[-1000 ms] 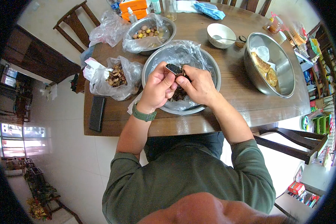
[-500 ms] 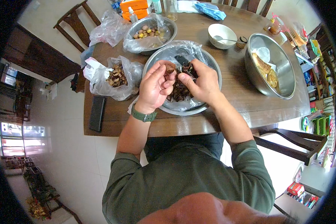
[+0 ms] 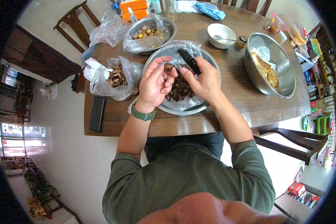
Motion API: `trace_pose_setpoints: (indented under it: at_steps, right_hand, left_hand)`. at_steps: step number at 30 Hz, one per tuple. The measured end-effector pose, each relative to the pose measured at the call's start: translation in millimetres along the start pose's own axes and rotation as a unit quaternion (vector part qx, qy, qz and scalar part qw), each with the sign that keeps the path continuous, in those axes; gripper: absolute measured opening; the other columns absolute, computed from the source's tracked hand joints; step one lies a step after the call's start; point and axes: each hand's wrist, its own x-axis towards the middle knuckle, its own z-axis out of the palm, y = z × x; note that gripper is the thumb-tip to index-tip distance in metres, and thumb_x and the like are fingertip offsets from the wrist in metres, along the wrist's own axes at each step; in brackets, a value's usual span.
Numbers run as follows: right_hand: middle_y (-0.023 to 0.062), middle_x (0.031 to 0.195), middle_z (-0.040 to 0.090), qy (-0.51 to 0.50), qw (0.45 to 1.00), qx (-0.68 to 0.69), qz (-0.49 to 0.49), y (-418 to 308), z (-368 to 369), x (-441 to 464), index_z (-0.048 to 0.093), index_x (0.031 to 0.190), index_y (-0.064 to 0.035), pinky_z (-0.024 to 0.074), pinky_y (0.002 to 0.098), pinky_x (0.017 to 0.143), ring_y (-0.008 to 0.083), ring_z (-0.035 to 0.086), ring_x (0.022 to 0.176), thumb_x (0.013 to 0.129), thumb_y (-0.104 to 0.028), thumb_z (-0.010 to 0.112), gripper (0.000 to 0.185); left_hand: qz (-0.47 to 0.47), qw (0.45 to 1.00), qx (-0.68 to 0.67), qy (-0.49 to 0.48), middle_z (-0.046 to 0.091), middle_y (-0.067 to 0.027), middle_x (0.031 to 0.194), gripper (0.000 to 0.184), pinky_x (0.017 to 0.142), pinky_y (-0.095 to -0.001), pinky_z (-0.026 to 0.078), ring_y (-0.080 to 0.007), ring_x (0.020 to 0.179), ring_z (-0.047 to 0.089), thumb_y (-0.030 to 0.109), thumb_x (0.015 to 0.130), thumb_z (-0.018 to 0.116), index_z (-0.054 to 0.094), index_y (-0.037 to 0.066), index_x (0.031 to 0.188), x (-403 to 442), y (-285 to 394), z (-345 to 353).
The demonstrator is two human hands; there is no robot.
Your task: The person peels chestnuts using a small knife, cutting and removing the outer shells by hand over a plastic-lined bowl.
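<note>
My left hand (image 3: pixel 155 83), with a green band at its wrist, pinches a brown chestnut (image 3: pixel 168 67) at the fingertips. A dark-bladed knife (image 3: pixel 187 59) is gripped in my right hand (image 3: pixel 205 80), its blade pointing up and away to the left, apart from the chestnut. Both hands are above a metal basin (image 3: pixel 215 61) lined with a clear plastic bag. Many dark brown chestnuts (image 3: pixel 180 91) lie in it, partly hidden by my hands. Left of the basin sits a plastic bag (image 3: pixel 132 80) of brown shell pieces (image 3: pixel 117 75).
Behind stands a metal bowl (image 3: pixel 171 33) with yellowish and brown chestnuts (image 3: pixel 147 33). A white bowl (image 3: pixel 217 31) with a spoon and a large tilted metal basin (image 3: pixel 250 71) are to the right. A black phone-like object (image 3: pixel 97 114) lies near the table's left edge.
The knife has swung up and away from my left hand, so its blade now shows. My left index finger has lifted, and the chestnut is turned in my fingertips.
</note>
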Motion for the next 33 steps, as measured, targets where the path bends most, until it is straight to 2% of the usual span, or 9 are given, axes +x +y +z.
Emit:
trace_pose_setpoints:
  at_steps: [2,5,8,11,23,33]
  right_hand:
    - [0.018,0.074,0.061,0.01,0.999,0.035,-0.04,2.7,1.6,-0.6,0.058,0.085,-0.0038,0.048,0.045,0.062,0.0389,0.062,0.071,0.082,-0.036,0.069,0.034]
    - [0.0196,0.08,0.062,-0.055,0.994,0.059,-0.068,3.4,-2.3,-2.2,0.059,0.089,-0.0037,0.0487,0.0449,0.064,0.0397,0.063,0.074,0.082,-0.033,0.069,0.032]
    - [0.0196,0.082,0.062,-0.078,0.993,0.042,-0.079,1.4,0.0,-2.8,0.059,0.093,-0.004,0.049,0.0458,0.067,0.0402,0.063,0.077,0.082,-0.039,0.069,0.038]
    - [0.0203,0.082,0.063,-0.092,0.992,0.04,-0.075,0.4,0.3,-2.7,0.058,0.092,-0.0036,0.0486,0.0463,0.068,0.0404,0.063,0.078,0.082,-0.043,0.068,0.042]
    - [0.0217,0.08,0.062,-0.103,0.988,0.081,-0.078,6.0,2.5,-3.9,0.056,0.092,-0.0029,0.0473,0.0467,0.066,0.0425,0.062,0.078,0.086,-0.043,0.064,0.042]
    - [0.0199,0.079,0.062,-0.138,0.984,0.085,-0.069,1.6,-1.3,-4.1,0.057,0.09,-0.0045,0.047,0.0475,0.065,0.0423,0.061,0.078,0.088,-0.04,0.062,0.036]
  left_hand:
    - [-0.006,1.0,0.019,-0.01,0.057,-0.0067,0.088,0.026,0.044,-0.0161,0.028,-0.0071,0.061,0.042,0.024,0.103,0.042,0.051,0.009,0.123,0.3,-2.2,-3.0]
    - [-0.035,0.999,0.015,-0.008,0.055,-0.0035,0.085,0.026,0.046,-0.0164,0.028,-0.0064,0.061,0.04,0.03,0.103,0.045,0.052,0.01,0.118,-2.9,-2.8,0.3]
    - [-0.045,0.998,-0.004,-0.037,0.053,-0.0004,0.084,0.025,0.048,-0.0165,0.028,-0.006,0.062,0.04,0.033,0.102,0.047,0.052,0.011,0.111,-3.2,-10.8,-8.7]
    - [-0.045,0.999,0.006,-0.004,0.053,0.0008,0.086,0.022,0.048,-0.0166,0.029,-0.0059,0.062,0.04,0.033,0.101,0.05,0.052,0.012,0.108,-5.9,-12.0,-1.9]
    - [-0.006,0.997,0.033,-0.069,0.055,-0.001,0.093,0.024,0.055,-0.0196,0.037,-0.0068,0.069,0.044,0.028,0.101,0.051,0.05,0.01,0.117,-5.8,-14.7,-4.3]
    - [0.018,0.996,0.069,-0.054,0.053,0.0009,0.092,0.021,0.052,-0.0181,0.035,-0.0047,0.067,0.042,0.026,0.101,0.051,0.048,0.012,0.116,-6.7,-15.2,-0.5]
